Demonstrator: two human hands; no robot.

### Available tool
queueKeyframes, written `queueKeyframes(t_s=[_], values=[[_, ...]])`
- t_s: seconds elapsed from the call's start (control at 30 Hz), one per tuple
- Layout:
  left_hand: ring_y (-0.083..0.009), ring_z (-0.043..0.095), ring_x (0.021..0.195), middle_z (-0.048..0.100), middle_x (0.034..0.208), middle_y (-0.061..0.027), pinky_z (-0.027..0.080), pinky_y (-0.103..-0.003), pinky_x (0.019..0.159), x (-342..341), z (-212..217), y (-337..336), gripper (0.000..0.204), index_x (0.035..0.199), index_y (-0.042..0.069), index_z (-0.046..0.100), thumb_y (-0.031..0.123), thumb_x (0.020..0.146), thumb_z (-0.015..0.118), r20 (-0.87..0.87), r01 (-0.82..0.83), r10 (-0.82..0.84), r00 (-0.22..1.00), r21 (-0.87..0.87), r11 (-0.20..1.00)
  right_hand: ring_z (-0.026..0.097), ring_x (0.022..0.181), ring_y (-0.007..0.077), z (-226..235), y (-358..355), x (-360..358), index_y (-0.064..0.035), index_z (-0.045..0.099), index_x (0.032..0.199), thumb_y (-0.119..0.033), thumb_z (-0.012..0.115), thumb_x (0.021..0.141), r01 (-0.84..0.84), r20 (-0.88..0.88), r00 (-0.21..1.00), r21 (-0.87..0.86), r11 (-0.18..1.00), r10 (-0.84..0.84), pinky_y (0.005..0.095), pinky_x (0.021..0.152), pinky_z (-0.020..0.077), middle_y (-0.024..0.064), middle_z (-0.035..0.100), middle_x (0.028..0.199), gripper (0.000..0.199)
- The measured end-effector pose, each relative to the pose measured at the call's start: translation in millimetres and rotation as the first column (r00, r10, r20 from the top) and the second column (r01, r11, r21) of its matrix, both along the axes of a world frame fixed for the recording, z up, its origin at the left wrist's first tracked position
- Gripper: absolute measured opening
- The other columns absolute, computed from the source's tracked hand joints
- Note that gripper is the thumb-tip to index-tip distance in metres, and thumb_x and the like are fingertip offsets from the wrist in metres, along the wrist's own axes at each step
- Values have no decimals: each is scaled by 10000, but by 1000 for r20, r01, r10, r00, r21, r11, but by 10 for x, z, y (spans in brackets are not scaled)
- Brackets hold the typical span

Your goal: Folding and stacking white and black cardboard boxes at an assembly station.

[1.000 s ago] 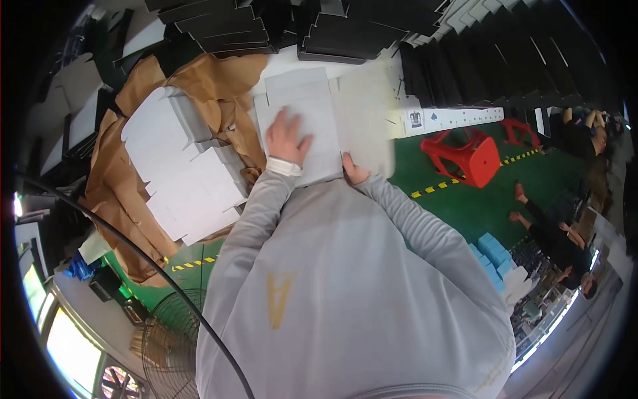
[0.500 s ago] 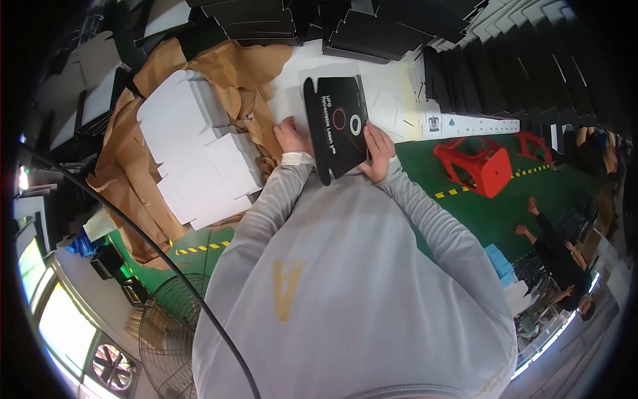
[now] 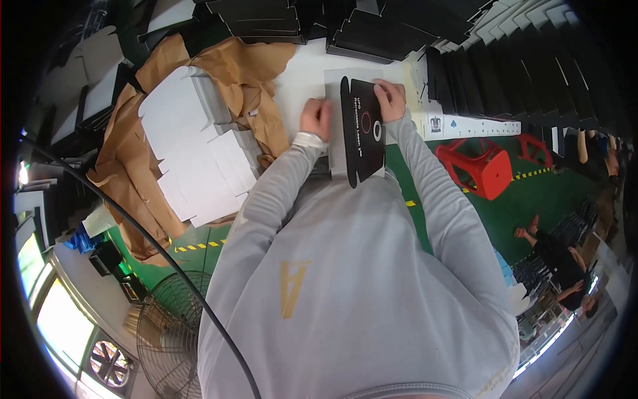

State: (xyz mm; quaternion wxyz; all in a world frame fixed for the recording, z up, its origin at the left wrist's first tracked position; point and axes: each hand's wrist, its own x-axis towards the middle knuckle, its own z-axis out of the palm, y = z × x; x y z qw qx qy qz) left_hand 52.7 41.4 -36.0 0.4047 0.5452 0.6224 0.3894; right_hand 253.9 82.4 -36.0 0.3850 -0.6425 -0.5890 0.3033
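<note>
A flat black cardboard box (image 3: 367, 126) with printed text and two ring shapes lies at the front edge of the white table. Along its left side a narrow black flap stands raised. My right hand (image 3: 392, 101) grips the box's far right edge, fingers over the top. Left of the box, my left hand (image 3: 316, 118) is curled into a closed shape, apart from the black flap; whatever it may hold is hidden. A grey panel (image 3: 337, 126) shows beneath the box, its left edge close to my left hand.
A stack of white die-cut card blanks (image 3: 199, 146) lies on crumpled brown paper (image 3: 126, 173) at left. Black boxes (image 3: 379, 33) line the far side; more stand in a row (image 3: 512, 86) at right. A red stool (image 3: 485, 169) and wire fan (image 3: 173, 332) flank me.
The box has shifted to the right. My right hand has moved farther up its right edge. My left hand has moved right and away from the flap, its fingers curling in.
</note>
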Motion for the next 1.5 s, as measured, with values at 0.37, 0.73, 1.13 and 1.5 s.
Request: queueKeyframes(t_s=[0.37, 0.73, 1.13, 1.5], values=[[-137, 471, 623, 504, 685, -73, 384, -241, 591, -157, -77, 124, 188, 940, 24, 620, 84, 822, 488, 230, 203, -197, 953, -2, 979, 551, 771, 177, -95, -203, 118, 49, 595, 911, -194, 497, 848, 12, -139, 990, -135, 991, -31, 255, 732, 412, 114, 603, 838, 269], [-229, 489, 797, 527, 851, -114, 407, -315, 742, -267, -53, 474, 284, 929, 61, 634, 236, 707, 668, -406, 380, -318, 857, 81, 921, 481, 640, 247, -187, -92, 57, 22, 551, 776, -242, 487, 848, 18, -178, 984, 58, 998, -8, 313, 631, 387, 142, 514, 676, 281], [-303, 430, 968, 404, 1029, -141, 382, -337, 850, -369, 69, 797, 818, 1231, 45, 396, 174, 516, 771, -493, 614, -541, 682, -17, 789, 522, 635, 295, -110, -145, -127, -27, 562, 704, -234, 535, 803, 125, -174, 979, 95, 988, -107, 368, 601, 406, 158, 537, 636, 231], [-222, 428, 658, 378, 761, -106, 383, -287, 573, -205, 242, 250, 267, 964, 1, 583, -63, 712, 521, -382, 566, -451, 806, 279, 776, 511, 852, 156, 277, 20, -142, -39, 621, 808, -208, 457, 876, 325, -670, 718, 83, 942, -189, 263, 804, 385, 66, 576, 806, 245]])
